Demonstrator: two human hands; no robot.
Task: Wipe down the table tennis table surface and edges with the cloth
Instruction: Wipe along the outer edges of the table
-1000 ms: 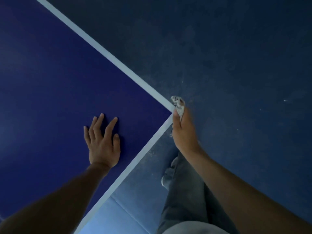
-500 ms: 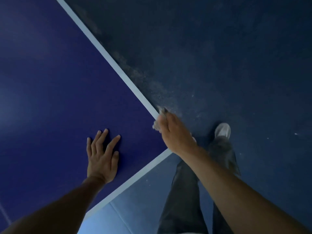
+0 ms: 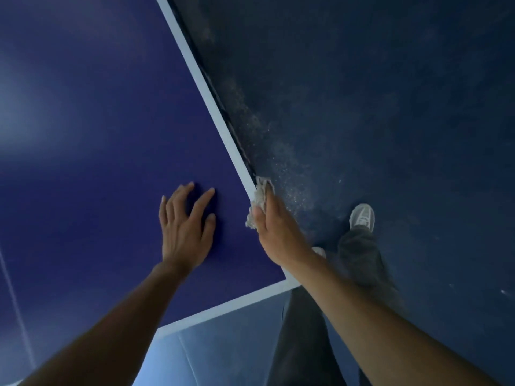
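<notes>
Head view: I see the right hand [image 3: 278, 232] gripping the cloth [image 3: 257, 201] against the side edge of the table [image 3: 83, 135] near its corner, left hand [image 3: 184, 232] flat and open on top; I judge edge-wiping underway, next sliding the cloth along that edge.

We see a dim, dark blue floor [image 3: 404, 93] with a streak of pale dust [image 3: 281, 160] on it. Below and left of the dust lies a lighter blue patch [image 3: 228, 346] with a thin seam [image 3: 189, 358]; far right of the dust, white specks [image 3: 503, 291].

Cloth [image 3: 257, 203] half behind right hand [image 3: 278, 232]
</notes>
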